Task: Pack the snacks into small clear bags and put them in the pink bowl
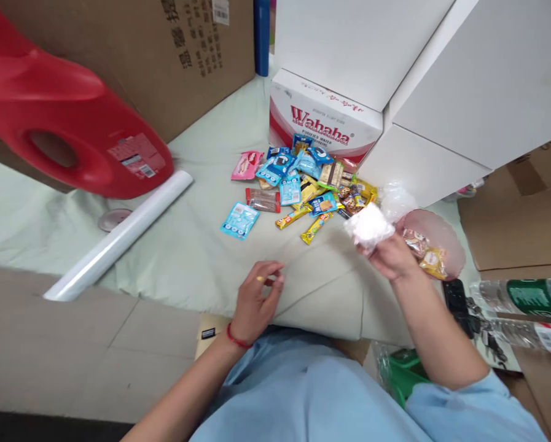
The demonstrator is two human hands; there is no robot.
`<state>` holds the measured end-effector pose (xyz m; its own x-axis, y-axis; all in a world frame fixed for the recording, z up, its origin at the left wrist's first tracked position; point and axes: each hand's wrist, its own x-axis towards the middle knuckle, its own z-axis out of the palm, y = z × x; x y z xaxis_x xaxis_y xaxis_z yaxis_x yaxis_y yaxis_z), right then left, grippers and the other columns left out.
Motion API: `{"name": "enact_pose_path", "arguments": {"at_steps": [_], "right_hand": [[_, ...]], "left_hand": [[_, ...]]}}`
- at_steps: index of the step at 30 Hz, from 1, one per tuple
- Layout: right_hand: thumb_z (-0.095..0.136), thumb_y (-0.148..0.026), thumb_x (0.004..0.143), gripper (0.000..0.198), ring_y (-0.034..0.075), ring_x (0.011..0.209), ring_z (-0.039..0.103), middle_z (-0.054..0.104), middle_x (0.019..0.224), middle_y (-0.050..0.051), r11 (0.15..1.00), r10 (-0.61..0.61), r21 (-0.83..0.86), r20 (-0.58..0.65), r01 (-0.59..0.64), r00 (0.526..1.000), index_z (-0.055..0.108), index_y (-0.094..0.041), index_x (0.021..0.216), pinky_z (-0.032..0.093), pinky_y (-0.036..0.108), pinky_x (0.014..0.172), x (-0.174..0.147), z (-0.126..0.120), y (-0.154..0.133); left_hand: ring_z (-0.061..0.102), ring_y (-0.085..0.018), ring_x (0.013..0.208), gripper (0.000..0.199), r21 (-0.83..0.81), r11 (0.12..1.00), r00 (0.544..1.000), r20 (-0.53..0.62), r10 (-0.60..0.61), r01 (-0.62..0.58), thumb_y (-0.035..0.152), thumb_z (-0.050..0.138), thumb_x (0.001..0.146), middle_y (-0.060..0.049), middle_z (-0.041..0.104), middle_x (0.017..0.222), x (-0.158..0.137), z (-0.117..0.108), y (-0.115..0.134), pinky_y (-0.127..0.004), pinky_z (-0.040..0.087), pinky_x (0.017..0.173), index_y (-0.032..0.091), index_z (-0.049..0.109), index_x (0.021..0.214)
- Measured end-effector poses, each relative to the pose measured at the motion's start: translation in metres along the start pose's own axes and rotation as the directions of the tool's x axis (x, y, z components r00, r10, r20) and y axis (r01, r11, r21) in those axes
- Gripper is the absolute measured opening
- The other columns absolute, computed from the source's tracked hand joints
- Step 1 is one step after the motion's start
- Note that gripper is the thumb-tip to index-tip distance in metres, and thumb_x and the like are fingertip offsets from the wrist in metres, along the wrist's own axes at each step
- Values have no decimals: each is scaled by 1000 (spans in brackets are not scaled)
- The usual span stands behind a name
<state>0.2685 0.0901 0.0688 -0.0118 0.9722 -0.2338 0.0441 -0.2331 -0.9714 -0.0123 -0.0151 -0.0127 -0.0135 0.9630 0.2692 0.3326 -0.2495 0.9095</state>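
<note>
Head view, clock read from its middle: at approx. 3 to 4, the R hand (392,255) is closed on a white packet (368,226), gripping its near edge, prob. so that the upper face stays uncovered; what is inside I cannot tell, bec. it is too bright. The L hand (259,294) is at 6, well apart from the other, fingers loosely curled w/ nothing seen in them, maybe only resting. At 12 to 1 lies the snack pile (290,187) on the cloth (321,285), loosely mixed, perhaps spread so that each pack can be reached; a blue pack (239,221) is apart, toward the pile's 8. Behind, at 1, stands the Wahaha box (282,113). The pink bowl (453,252) is at 3, just beside the R hand (touching or not, cannot tell), its rim prob. keeping a few packs (434,263) separate. At 9 lies a white roll (123,236), slanting; at 10, a red jug (93,95).
</note>
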Motion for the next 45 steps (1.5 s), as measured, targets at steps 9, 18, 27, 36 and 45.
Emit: {"name": "enact_pose_path", "arguments": {"at_steps": [9,18,27,36,45], "right_hand": [[91,-34,62,43,5,47,34,64,67,-1,829,333,343,331,-441,883,68,-20,96,19,17,43,-65,70,67],[90,-39,64,43,4,45,32,53,63,-7,939,232,269,-37,-214,972,61,-22,92,23,16,39,-55,31,61],[67,-81,76,64,12,54,54,68,72,6,952,298,32,143,-305,944,69,-17,82,34,20,40,-74,57,62],[92,-54,65,41,11,66,53,67,80,1,921,209,284,212,-265,955,69,-21,74,46,23,58,-66,88,76],[82,-56,78,34,24,107,63,74,114,7,998,2,59,273,-19,962,72,-23,73,47,39,98,-67,84,75]], "left_hand": [[65,-18,86,20,-241,950,979,97,-181,199,42,66,92,-4,69,91,20,10,5,-33,52,83,23,71,90],[52,-11,70,40,-654,524,798,211,-565,545,51,81,73,4,54,78,20,1,6,-24,49,66,22,56,83],[64,-19,99,31,-427,846,941,36,-337,320,50,71,88,-6,69,103,2,17,15,-31,51,89,21,62,88],[61,-14,86,37,-658,612,738,-127,-663,438,37,81,69,0,61,96,-2,4,-9,-30,54,79,21,53,88],[61,-24,93,30,100,946,948,-108,-298,309,49,52,96,-7,69,93,3,3,3,-39,46,90,22,65,91]]}}
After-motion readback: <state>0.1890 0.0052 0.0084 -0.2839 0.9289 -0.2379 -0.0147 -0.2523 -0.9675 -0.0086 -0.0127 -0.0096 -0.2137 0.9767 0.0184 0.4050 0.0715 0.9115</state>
